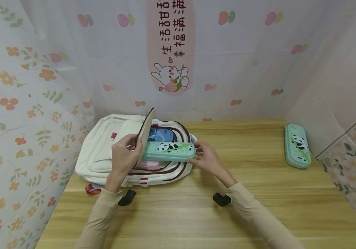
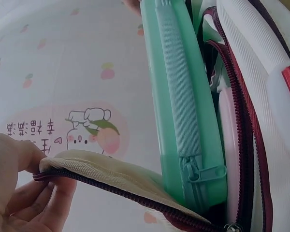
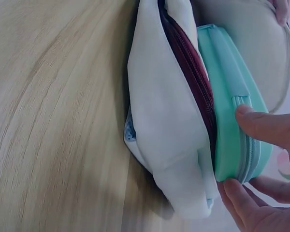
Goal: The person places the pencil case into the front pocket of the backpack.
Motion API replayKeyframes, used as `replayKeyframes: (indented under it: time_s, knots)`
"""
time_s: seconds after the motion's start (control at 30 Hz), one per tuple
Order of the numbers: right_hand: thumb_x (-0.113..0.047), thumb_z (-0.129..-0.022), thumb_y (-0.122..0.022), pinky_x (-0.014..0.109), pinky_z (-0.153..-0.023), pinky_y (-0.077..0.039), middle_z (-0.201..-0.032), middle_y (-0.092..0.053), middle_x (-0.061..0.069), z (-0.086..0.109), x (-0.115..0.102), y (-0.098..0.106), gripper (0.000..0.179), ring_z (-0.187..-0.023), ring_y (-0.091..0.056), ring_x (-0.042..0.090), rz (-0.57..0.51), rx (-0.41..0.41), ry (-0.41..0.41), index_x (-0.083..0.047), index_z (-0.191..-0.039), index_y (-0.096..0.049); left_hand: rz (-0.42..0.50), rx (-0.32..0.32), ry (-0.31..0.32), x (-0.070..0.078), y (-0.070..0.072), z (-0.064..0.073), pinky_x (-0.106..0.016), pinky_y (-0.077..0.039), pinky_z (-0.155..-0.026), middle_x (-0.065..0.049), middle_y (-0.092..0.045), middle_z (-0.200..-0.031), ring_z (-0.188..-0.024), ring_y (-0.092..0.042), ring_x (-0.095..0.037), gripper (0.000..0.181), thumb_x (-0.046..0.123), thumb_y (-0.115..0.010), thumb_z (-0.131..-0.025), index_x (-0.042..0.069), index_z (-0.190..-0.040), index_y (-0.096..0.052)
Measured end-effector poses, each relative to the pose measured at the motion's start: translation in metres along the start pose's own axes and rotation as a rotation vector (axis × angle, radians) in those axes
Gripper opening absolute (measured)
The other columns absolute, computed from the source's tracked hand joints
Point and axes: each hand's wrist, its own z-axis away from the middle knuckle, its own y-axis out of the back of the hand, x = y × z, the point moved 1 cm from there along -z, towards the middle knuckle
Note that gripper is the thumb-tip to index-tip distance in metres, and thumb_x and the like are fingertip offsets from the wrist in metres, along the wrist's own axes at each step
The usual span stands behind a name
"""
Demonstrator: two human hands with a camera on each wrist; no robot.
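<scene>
Flap (image 1: 147,127) pinched by left hand (image 1: 125,152); panda case (image 1: 168,151), at mouth of backpack (image 1: 98,140), gripped by right hand (image 1: 208,158); could be snagged if flap sags.

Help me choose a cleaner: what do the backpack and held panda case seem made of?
Backpack: matte, likely woven fabric, judging by its ribbed texture and folds. Held panda case: smooth, slightly glossy, perhaps molded plastic or coated foam, given its stiff, rounded shape.
</scene>
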Motion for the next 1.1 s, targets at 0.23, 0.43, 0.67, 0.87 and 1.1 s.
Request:
replayKeyframes:
  time_s: [0.23,0.43,0.67,0.87,1.1]
  knots:
    - [-0.008,-0.077,-0.087,0.042,-0.094,-0.058,-0.13,-0.061,0.026,-0.002,-0.001,-0.006,0.066,-0.113,-0.068,0.042,-0.019,0.017,-0.004,0.008,-0.133,-0.056,0.007,-0.019,0.021,0.0,-0.003,0.001,-0.001,-0.047,-0.065,-0.02,-0.075,-0.088,-0.07,-0.07,-0.027,0.018,0.001,-0.068,-0.088,-0.007,-0.103,-0.074]
    - [-0.007,-0.078,-0.086,0.044,-0.093,-0.058,-0.131,-0.06,0.029,-0.004,-0.007,-0.014,0.068,-0.111,-0.069,0.043,-0.045,0.009,-0.007,0.01,-0.135,-0.054,0.011,-0.015,0.017,0.001,-0.003,0.001,-0.001,-0.047,-0.066,-0.02,-0.076,-0.089,-0.071,-0.07,-0.027,0.018,0.001,-0.068,-0.088,-0.007,-0.103,-0.074]
    - [-0.003,-0.081,-0.079,0.039,-0.091,-0.059,-0.126,-0.063,0.031,-0.009,-0.014,-0.026,0.062,-0.111,-0.068,0.041,-0.028,-0.008,0.015,0.014,-0.135,-0.053,0.021,-0.028,0.041,0.002,-0.001,0.003,-0.001,-0.047,-0.066,-0.021,-0.075,-0.091,-0.072,-0.07,-0.027,0.019,0.001,-0.068,-0.089,-0.007,-0.105,-0.074]
    - [-0.003,-0.084,-0.078,0.04,-0.094,-0.058,-0.129,-0.064,0.029,-0.011,-0.017,-0.033,0.057,-0.114,-0.068,0.039,-0.008,-0.033,0.035,0.011,-0.135,-0.056,0.022,-0.029,0.043,0.002,-0.001,0.004,-0.001,-0.048,-0.066,-0.021,-0.076,-0.092,-0.073,-0.071,-0.028,0.021,0.001,-0.069,-0.088,-0.007,-0.106,-0.073]
    - [-0.006,-0.085,-0.08,0.039,-0.094,-0.058,-0.131,-0.064,0.026,-0.019,-0.025,-0.044,0.057,-0.114,-0.069,0.036,-0.001,-0.058,0.024,0.008,-0.135,-0.058,0.002,-0.032,0.036,0.002,0.001,0.004,-0.004,-0.049,-0.066,-0.019,-0.076,-0.092,-0.072,-0.07,-0.023,0.02,0.003,-0.068,-0.089,-0.006,-0.106,-0.074]
